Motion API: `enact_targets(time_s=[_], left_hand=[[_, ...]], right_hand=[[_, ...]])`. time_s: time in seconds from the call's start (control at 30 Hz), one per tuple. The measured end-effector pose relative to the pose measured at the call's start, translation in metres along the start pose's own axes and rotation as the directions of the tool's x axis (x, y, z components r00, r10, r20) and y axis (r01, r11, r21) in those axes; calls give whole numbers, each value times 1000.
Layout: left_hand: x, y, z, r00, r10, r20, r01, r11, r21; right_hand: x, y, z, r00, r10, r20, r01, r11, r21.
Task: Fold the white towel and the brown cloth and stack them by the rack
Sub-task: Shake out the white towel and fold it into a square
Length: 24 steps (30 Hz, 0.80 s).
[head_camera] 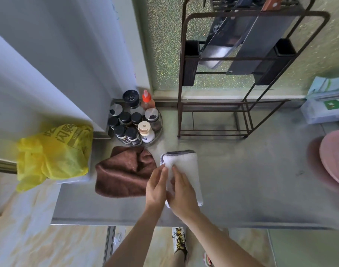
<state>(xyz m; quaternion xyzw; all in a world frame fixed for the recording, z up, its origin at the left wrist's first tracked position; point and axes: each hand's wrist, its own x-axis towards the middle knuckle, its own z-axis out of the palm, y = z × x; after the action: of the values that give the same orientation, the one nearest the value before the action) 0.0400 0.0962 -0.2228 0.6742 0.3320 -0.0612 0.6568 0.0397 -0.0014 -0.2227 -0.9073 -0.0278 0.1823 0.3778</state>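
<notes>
The white towel (186, 166) lies folded into a narrow strip on the steel counter (251, 180), its grey-edged end toward the rack. My left hand (156, 187) rests on the towel's left edge with fingers straight. My right hand (182, 195) lies flat on the towel's near half. The brown cloth (122, 174) sits crumpled just left of the towel, touching the left hand's side. The dark metal rack (232, 105) stands at the back of the counter, beyond the towel.
A round tray of spice bottles (135, 124) stands behind the brown cloth. A yellow plastic bag (53, 153) hangs at the left. A pink plate (336, 160) lies at the right edge, boxes (326, 105) behind it. Knives hang in the rack.
</notes>
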Motion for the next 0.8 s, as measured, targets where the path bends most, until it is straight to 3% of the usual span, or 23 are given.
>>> enact_targets(time_s=[0.1, 0.17, 0.27, 0.3, 0.37, 0.5, 0.8], left_hand=[[8, -7, -3, 984, 180, 1, -170, 929, 330], [12, -11, -2, 927, 372, 47, -349, 811, 469], [25, -18, -1, 738, 639, 215, -573, 427, 700], [30, -22, 0, 682, 660, 315, -628, 308, 715], [40, -31, 0, 652, 606, 456, -678, 196, 709], [54, -41, -3, 701, 493, 516, -659, 170, 733], [68, -51, -2, 720, 446, 532, -641, 134, 756]], right_hand=[[1, 6, -2, 995, -31, 91, 26, 998, 56], [0, 9, -12, 996, -92, 14, 90, 991, 96], [-1, 25, -25, 941, -255, -223, 209, 955, -210], [1, 29, -27, 935, -277, -220, 206, 932, -299], [7, 37, -25, 944, -308, -119, 234, 879, -416], [17, 54, -11, 950, -313, 18, 274, 801, -533], [27, 67, 1, 969, -241, 58, 231, 788, -571]])
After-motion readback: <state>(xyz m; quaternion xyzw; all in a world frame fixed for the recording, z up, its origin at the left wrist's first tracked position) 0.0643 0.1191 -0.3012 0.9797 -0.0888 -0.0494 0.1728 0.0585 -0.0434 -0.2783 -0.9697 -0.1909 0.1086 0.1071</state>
